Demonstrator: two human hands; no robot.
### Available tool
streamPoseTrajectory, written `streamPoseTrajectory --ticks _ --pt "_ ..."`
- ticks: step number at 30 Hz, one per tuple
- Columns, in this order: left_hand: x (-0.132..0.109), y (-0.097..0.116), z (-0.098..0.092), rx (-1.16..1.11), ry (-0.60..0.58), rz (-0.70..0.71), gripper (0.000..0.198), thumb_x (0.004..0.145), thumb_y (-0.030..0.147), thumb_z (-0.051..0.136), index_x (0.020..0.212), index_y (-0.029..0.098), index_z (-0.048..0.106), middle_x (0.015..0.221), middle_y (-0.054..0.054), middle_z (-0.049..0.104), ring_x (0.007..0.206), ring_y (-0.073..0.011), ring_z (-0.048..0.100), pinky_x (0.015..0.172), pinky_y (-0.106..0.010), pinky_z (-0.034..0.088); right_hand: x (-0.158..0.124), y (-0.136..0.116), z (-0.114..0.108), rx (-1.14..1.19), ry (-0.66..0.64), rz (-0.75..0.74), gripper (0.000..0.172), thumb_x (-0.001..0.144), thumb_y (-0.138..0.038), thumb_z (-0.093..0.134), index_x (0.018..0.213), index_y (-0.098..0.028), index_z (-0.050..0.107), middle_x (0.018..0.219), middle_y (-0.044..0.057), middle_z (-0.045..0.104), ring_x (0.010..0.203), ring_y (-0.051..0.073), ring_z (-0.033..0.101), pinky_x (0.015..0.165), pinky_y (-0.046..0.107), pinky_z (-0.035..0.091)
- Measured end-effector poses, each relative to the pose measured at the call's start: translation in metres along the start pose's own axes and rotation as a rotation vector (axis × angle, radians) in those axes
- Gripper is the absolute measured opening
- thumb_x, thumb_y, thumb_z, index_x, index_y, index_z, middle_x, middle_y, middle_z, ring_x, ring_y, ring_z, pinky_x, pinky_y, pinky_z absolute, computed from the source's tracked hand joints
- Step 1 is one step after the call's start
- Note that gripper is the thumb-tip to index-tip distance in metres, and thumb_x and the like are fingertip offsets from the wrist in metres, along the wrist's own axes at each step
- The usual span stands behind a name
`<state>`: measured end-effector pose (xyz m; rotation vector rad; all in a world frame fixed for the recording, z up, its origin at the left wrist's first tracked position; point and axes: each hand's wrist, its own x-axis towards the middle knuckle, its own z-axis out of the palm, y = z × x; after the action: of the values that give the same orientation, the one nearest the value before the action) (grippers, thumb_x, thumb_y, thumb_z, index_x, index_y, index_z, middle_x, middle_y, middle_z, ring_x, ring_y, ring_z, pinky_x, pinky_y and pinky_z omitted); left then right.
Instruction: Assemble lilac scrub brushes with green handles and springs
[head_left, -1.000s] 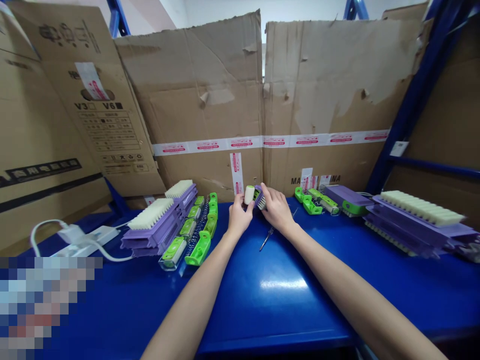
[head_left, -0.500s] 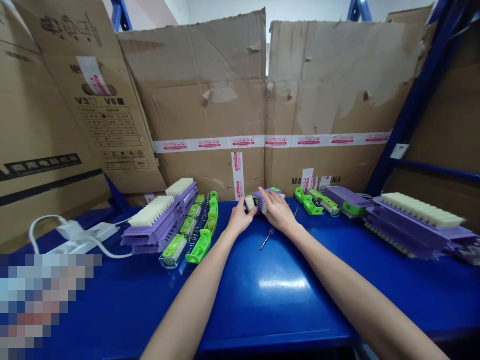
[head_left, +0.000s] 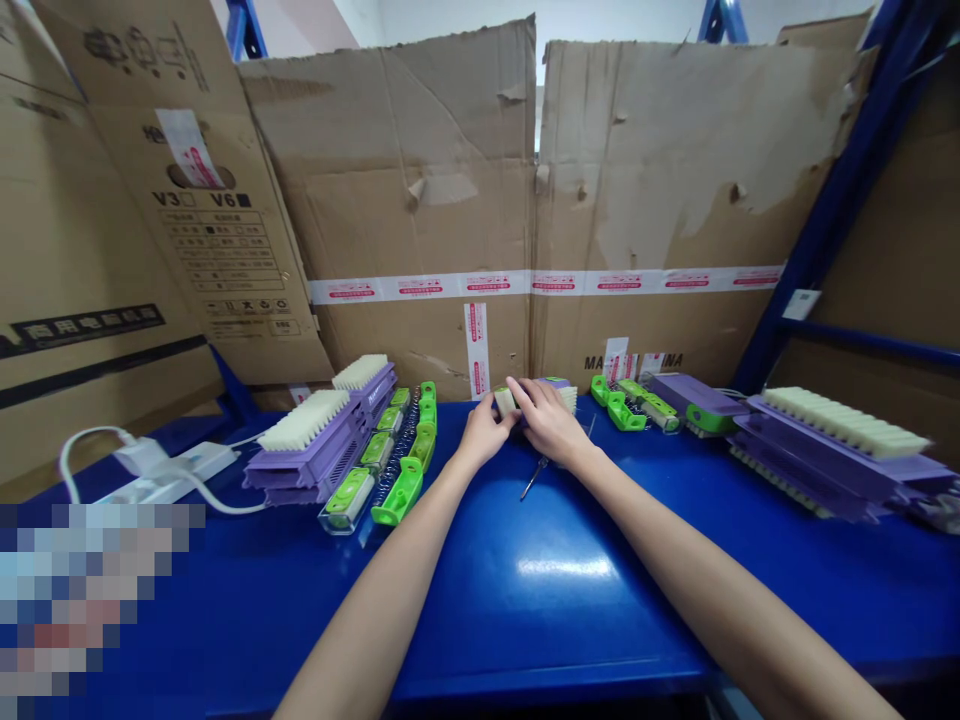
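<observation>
At the back middle of the table, my left hand [head_left: 484,432] is closed on a small pale block [head_left: 505,402] with a greenish top. My right hand [head_left: 553,425] rests with bent fingers over a purple brush piece [head_left: 556,381], and its index finger reaches to the pale block. Cream bristles [head_left: 569,398] show past the right hand's far side; most of the purple piece is hidden beneath that hand. Just below the hands lies a small screwdriver [head_left: 534,478], its tip pointing toward me.
Purple brush units [head_left: 296,462] with cream bristles, green-topped blocks [head_left: 350,500], springs [head_left: 397,455] and green caps [head_left: 399,493] line the left. More brush units [head_left: 840,450] and green parts [head_left: 626,412] are at right. A white power strip [head_left: 176,477] lies far left; cardboard [head_left: 405,220] walls the back.
The pale block has turned and sits closer against the purple piece. My right fingers have shifted left toward it, covering more of the purple piece's left end.
</observation>
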<state>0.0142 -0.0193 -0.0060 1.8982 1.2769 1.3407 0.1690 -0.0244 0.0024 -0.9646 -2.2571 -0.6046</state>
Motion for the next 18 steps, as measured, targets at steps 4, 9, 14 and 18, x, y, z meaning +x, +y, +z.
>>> streamPoseTrajectory --ticks 4,9,14,18 --pt "0.003 -0.003 0.000 -0.053 -0.030 -0.031 0.029 0.081 0.034 0.057 0.102 0.014 0.060 0.077 -0.007 0.071 0.067 -0.0193 0.067 0.063 -0.027 0.049 0.000 0.002 0.000 0.032 0.003 -0.011 0.082 0.071 -0.009 0.048 0.146 -0.012 0.014 0.135 0.019 0.041 0.123 0.031 0.038 0.100 0.051 0.037" --pt "0.005 -0.005 -0.002 -0.104 -0.019 -0.042 0.032 0.080 0.035 0.059 0.105 0.015 0.061 0.078 -0.006 0.071 0.069 -0.0186 0.066 0.065 -0.026 0.049 -0.001 0.002 -0.001 0.039 0.029 0.028 0.086 0.071 -0.013 0.054 0.146 -0.013 0.013 0.137 0.018 0.040 0.127 0.031 0.035 0.106 0.052 0.029" --pt "0.006 -0.008 -0.004 -0.101 -0.023 -0.063 0.035 0.079 0.038 0.060 0.103 0.013 0.062 0.068 -0.003 0.068 0.060 -0.0161 0.063 0.058 -0.023 0.047 -0.001 0.002 -0.001 0.033 -0.001 0.032 0.086 0.071 -0.013 0.055 0.146 -0.015 0.014 0.136 0.017 0.041 0.127 0.031 0.036 0.107 0.055 0.026" --pt "0.007 -0.012 -0.004 -0.145 -0.034 -0.071 0.031 0.079 0.034 0.059 0.101 0.012 0.061 0.075 -0.006 0.069 0.067 -0.0177 0.065 0.062 -0.025 0.049 -0.001 0.007 -0.003 0.051 -0.023 -0.015 0.082 0.070 -0.008 0.050 0.145 -0.012 0.017 0.135 0.018 0.040 0.126 0.030 0.036 0.105 0.052 0.031"
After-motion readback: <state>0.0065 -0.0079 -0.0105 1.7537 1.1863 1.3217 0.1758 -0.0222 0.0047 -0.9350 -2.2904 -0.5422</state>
